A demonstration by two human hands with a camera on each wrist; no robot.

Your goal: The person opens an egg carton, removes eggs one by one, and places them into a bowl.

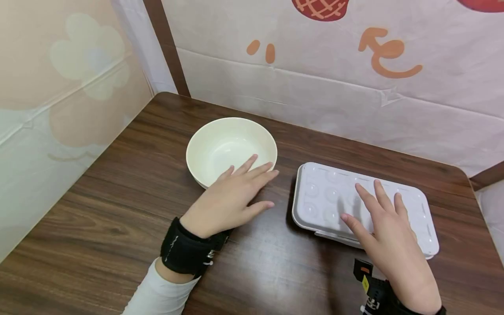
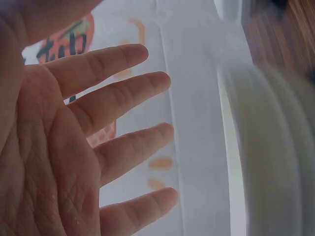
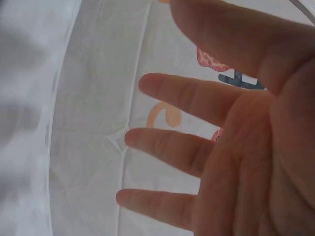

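The white tray, a shallow plastic piece with rows of round dimples, lies flat on the dark wooden table, to the right of a cream bowl and well apart from it. The right hand hangs over the tray's near half with its fingers straight and spread wide, holding nothing; whether the fingertips actually rest on the surface cannot be told from the head view, and the right wrist view shows only the open palm against the printed backdrop. The left hand lies beside the bowl's near rim, fingers extended and close together, the tips reaching up to or over the rim, gripping nothing; in the left wrist view its fingers are plainly straight, with the bowl's pale wall blurred just beyond them. To take hold of both pieces well, I would judge that the tray wants a grip at its edge rather than a press in the middle, since thin plastic may flex, and the bowl wants a firm hand on its wall so it does not slide on the smooth wood.
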